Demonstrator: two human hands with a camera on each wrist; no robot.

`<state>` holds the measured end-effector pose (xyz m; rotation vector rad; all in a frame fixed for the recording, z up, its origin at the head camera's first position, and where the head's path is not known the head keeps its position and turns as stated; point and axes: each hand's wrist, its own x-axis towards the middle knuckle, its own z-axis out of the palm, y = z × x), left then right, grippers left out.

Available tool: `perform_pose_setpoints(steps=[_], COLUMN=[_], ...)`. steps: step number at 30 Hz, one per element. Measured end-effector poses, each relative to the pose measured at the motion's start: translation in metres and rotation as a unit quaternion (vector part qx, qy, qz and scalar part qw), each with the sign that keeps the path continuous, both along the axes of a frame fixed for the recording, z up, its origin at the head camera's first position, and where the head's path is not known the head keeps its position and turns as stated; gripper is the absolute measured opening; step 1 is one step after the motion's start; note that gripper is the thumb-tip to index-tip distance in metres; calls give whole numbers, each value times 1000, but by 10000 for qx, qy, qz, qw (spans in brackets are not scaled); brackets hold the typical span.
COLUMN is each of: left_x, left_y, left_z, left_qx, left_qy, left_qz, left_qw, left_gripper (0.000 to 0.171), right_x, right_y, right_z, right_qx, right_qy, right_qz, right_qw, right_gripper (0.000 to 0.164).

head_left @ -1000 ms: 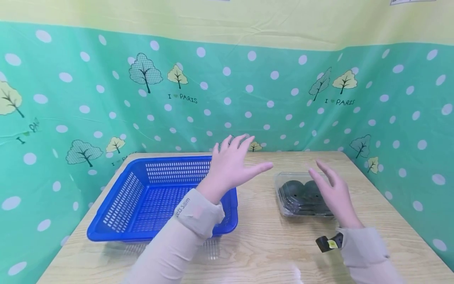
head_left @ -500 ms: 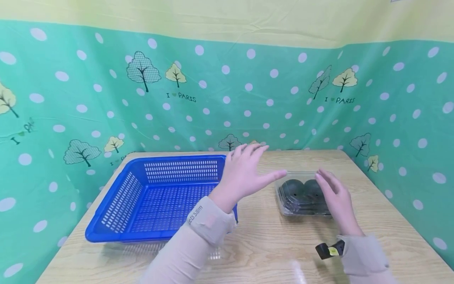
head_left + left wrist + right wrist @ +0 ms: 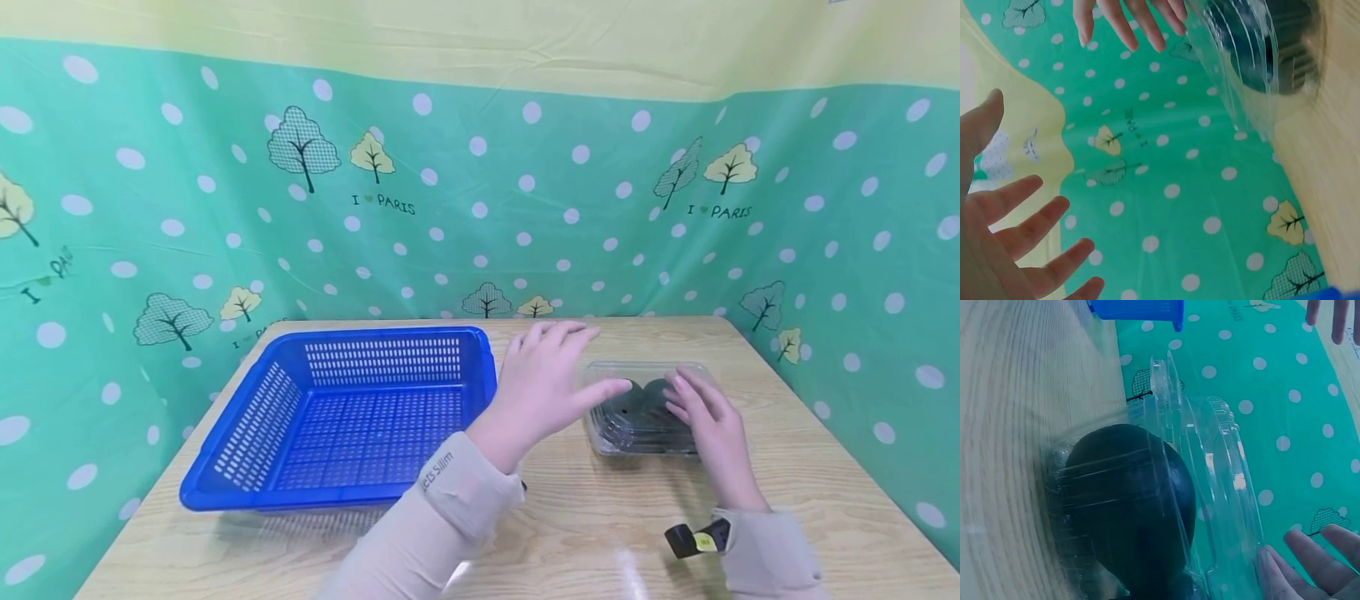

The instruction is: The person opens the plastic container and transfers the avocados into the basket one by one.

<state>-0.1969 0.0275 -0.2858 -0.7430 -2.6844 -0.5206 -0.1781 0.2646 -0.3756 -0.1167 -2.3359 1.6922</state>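
Observation:
A clear plastic clamshell box (image 3: 647,445) sits on the right half of the table. Inside it lie dark, rounded, avocado-like fruits (image 3: 626,410), seen through the plastic. My left hand (image 3: 542,392) hovers at the box's left side with fingers spread and thumb out towards it. My right hand (image 3: 718,437) is over the box's right side, fingers extended and slightly bent. In the right wrist view its fingertips (image 3: 1297,540) come up to the edge of the lid (image 3: 1235,469); whether they touch, I cannot tell. Neither hand holds anything.
A blue perforated plastic basket (image 3: 367,498) stands on the left of the wooden table (image 3: 585,533). A green dotted cloth (image 3: 480,183) hangs round the back and sides. A black strapped device (image 3: 693,540) is at the right wrist.
The left hand has moved right and down from over the basket to beside the box. The right hand has lowered slightly closer over the box. Box and basket stay put.

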Motion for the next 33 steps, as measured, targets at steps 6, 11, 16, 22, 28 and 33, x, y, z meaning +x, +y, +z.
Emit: perform_pose_setpoints(steps=[6, 11, 16, 22, 28, 33], left_x=[9, 16, 20, 24, 26, 27], left_y=[9, 16, 23, 32, 40, 45], left_z=[-5, -9, -16, -31, -46, -61], left_qx=[-145, -251, -344, -398, -428, -397], left_qy=[178, 316, 483, 852, 1286, 1335], left_qz=[-103, -204, -280, -410, -533, -627], left_qw=[9997, 9990, 9978, 9947, 9893, 9883], left_gripper=[67, 61, 56, 47, 38, 34], right_x=[2, 6, 9, 11, 14, 15], right_y=[0, 1, 1, 1, 0, -1], right_z=[-6, -9, -11, -12, -15, -20], right_qx=[-438, -433, -670, -1284, -978, -1008], right_qy=[223, 328, 376, 355, 156, 205], right_qz=[-24, -10, -27, -191, -779, -1100], right_qw=[9988, 9985, 9970, 9909, 9920, 9886], right_gripper=[65, 64, 60, 43, 36, 32])
